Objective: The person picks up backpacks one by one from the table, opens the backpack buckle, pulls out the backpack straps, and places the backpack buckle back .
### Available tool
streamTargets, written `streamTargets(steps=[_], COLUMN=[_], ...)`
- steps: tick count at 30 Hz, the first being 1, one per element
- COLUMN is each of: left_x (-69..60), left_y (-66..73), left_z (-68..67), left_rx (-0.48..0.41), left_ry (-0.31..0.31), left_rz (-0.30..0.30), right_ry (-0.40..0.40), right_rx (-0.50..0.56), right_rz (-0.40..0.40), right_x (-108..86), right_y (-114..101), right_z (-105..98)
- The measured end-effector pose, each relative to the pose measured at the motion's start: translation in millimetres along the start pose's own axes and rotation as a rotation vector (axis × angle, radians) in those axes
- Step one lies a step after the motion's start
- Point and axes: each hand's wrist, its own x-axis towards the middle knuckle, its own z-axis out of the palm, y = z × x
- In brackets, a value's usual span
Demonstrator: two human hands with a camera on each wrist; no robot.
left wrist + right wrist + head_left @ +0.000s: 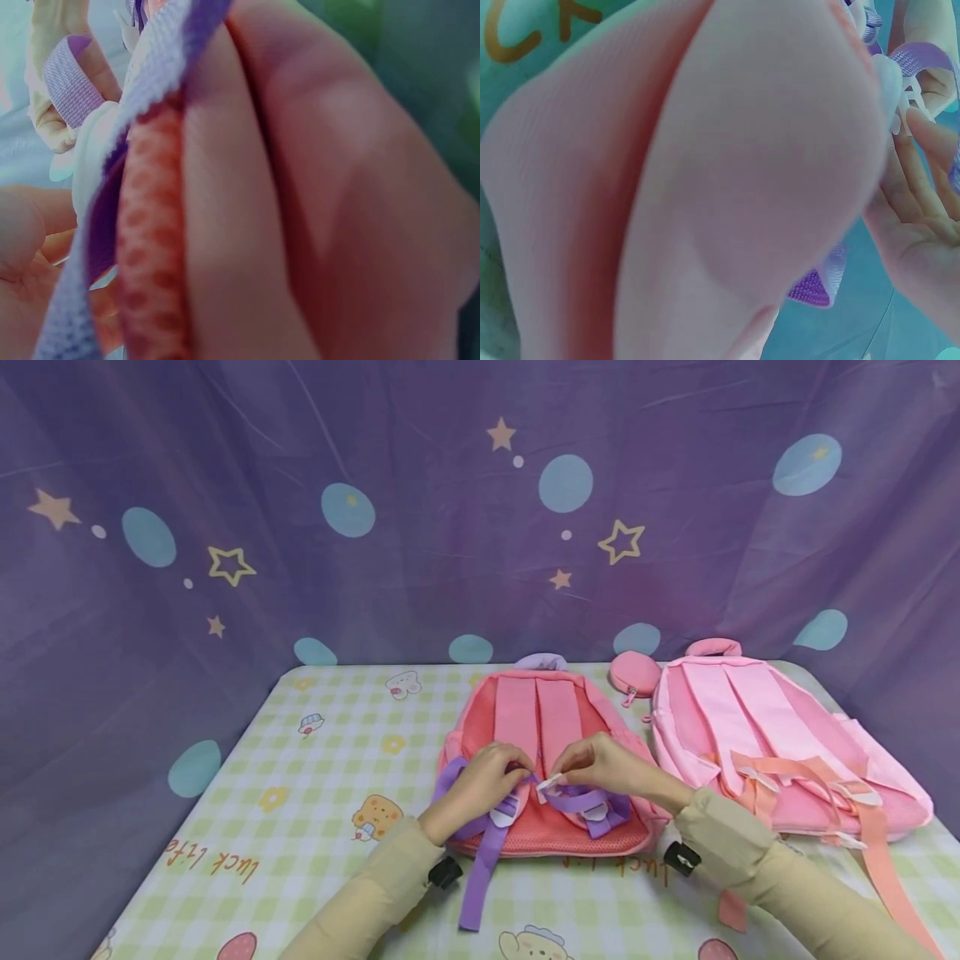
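Observation:
A coral-pink backpack (517, 827) lies with its shoulder straps facing up, between both hands. Over its middle, the right hand (611, 766) pinches a white plastic buckle (550, 783) threaded on purple webbing (585, 799). The left hand (487, 777), close beside it, has thumb and fingertips together on a purple strap; its exact grip is partly hidden. In the right wrist view, the right hand (922, 202) has its thumb and fingers at the white buckle (913, 97). The pack's side blocks much of both wrist views. A loose purple strap end (483, 877) hangs toward the front.
To the right lies a light pink backpack (795, 727) with orange straps (885, 860). A small round pink pouch (635, 674) sits between the packs at the back. The table (300, 793) has a green checked cover, and a purple patterned curtain (420, 577) stands behind.

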Motion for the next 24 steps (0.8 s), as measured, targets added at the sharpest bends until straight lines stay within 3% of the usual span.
streamTargets(steps=[7,13,24], left_x=[-0.4,-1.8,-3.7], left_y=[-0.6,-0.9,4.0], left_z=[0.2,-0.2,-1.2], left_rx=[0.002,0.015,0.016], left_ry=[-0.007,-0.022,-0.062], left_rz=[0.001,0.024,0.181], right_ry=[-0.043,-0.034,-0.027], right_rx=[0.017,0.015,-0.025], right_rz=[-0.015,-0.005,-0.024], right_x=[-2.6,-4.0,-5.0], right_y=[2.0,3.2,3.5], right_z=[-1.6,-2.8,-2.4])
